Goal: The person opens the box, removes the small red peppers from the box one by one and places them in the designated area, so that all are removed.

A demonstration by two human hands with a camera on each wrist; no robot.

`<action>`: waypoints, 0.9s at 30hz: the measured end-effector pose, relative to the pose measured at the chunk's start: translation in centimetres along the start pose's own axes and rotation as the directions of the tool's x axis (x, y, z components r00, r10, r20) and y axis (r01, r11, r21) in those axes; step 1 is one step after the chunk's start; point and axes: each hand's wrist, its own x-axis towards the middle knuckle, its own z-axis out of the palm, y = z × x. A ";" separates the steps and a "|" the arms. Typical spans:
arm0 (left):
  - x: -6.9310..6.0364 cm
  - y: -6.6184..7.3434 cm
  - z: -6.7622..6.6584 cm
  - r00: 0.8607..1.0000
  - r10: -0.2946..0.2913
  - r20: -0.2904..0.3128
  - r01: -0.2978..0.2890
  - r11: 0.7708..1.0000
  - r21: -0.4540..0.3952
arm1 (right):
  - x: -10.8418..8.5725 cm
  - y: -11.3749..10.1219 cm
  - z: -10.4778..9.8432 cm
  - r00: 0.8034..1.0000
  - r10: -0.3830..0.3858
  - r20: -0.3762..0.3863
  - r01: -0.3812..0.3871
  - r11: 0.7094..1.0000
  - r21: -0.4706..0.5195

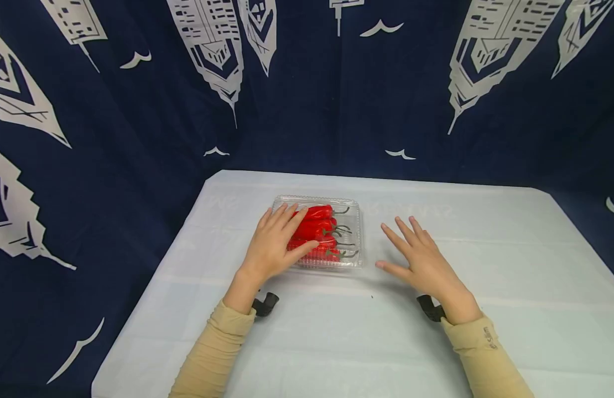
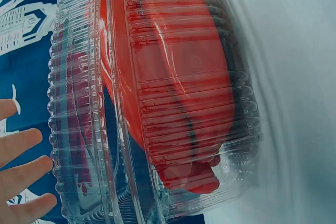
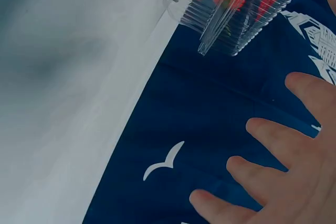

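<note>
Head: visible peppers lie inside clear box; filling looks done, fastening can't tell, maybe left. Left hand spread over box's left part, not grasping; right hand spread, empty, right of box. Left wrist: straight fingers beside box, contact unclear. Right wrist: splayed fingers, box apart.
</note>
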 end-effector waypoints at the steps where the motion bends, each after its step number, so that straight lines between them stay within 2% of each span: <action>1: 0.0 -0.1 0.0 1.000 0.005 -0.021 -0.005 1.000 -0.004 | 0.0 0.0 0.0 1.000 0.002 0.001 -0.002 1.000 0.017; 6: 0.1 -0.4 -0.1 0.992 0.023 -0.126 -0.028 0.999 -0.040 | 0.2 0.2 0.0 1.000 0.016 -0.002 -0.016 0.995 0.094; 10: 0.0 -0.8 -0.3 0.983 0.011 -0.181 -0.022 0.998 -0.055 | 0.3 0.3 0.0 0.999 0.040 0.001 -0.039 0.987 0.156; 17: -0.4 -1.6 -0.7 0.976 -0.029 -0.217 0.010 0.996 -0.084 | 0.4 0.3 0.1 0.996 0.084 0.007 -0.083 0.963 0.256; 23: -1.0 -2.3 -0.8 0.965 -0.059 -0.255 0.031 0.993 -0.115 | 0.3 0.2 0.2 0.990 0.137 0.036 -0.142 0.950 0.280; 27: -1.4 -2.8 -0.6 0.958 -0.109 -0.266 0.066 0.984 -0.164 | 0.4 0.1 0.4 0.987 0.153 0.038 -0.158 0.941 0.298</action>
